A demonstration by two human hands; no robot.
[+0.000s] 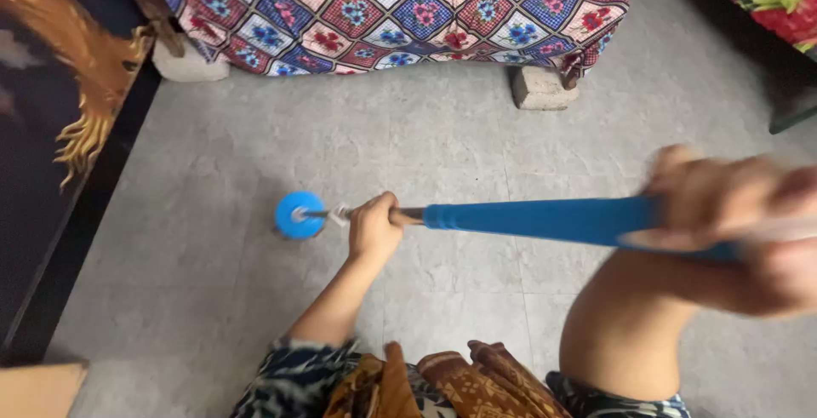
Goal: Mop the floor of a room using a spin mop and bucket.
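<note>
Blurred at right of frame, the right hand (pixel 732 222) wraps its grip around the blue mop handle (pixel 545 218). Farther along, at centre, the left hand (pixel 374 226) clasps the shaft. Beyond, the blue mop disc (pixel 299 214) rests on the grey floor (pixel 425 146).

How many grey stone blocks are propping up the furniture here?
2: one grey stone block under the wooden leg at upper left, another grey stone block below the patchwork floral cloth's right edge. The cloth may hide more.
</note>
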